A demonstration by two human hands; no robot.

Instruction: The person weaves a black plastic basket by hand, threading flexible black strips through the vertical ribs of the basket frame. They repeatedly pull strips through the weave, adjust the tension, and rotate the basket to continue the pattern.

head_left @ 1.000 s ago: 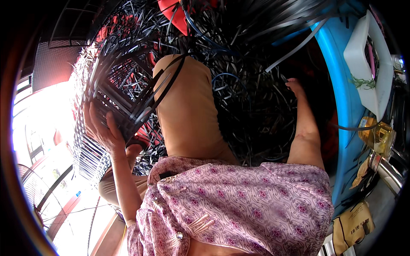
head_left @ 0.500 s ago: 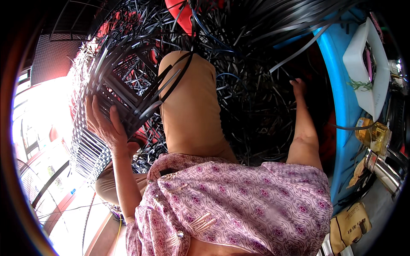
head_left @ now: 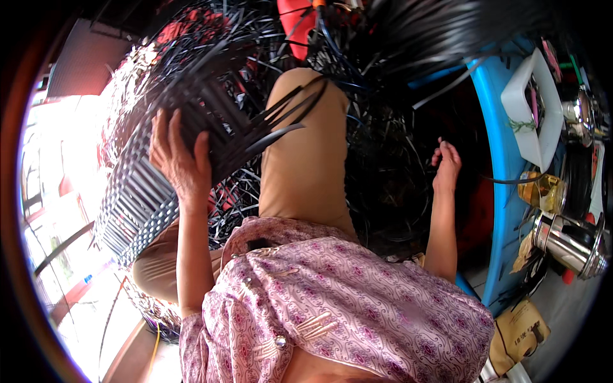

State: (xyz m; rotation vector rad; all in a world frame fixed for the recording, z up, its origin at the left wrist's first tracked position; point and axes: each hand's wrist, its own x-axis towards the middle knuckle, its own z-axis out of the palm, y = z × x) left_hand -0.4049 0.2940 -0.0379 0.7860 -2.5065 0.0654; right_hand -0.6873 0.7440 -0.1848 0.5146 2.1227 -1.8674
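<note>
At the left, a half-woven basket (head_left: 142, 204) of black and grey plastic strips leans across my lap, loose strip ends poking out toward my raised knee. My left hand (head_left: 181, 159) grips its side, fingers laid along the weave and thumb apart. Over to the right, my right hand (head_left: 448, 165) hangs above a dark heap of strips, away from the basket. Its fingers are curled; anything in them cannot be made out against the dark. Tangled black strips (head_left: 389, 140) lie beyond and between my legs.
A blue table edge (head_left: 490, 147) runs down the right, with a white tray (head_left: 540, 121), a yellow bottle (head_left: 543, 193) and a steel container (head_left: 565, 239) beside it. Below sits a tan bag (head_left: 520, 335). A bundle of black strips (head_left: 460, 32) arches across the top right.
The basket has tilted and shifted with my left hand, which moved slightly up and right. My right hand has drawn back a little toward me. The view has also shifted.
</note>
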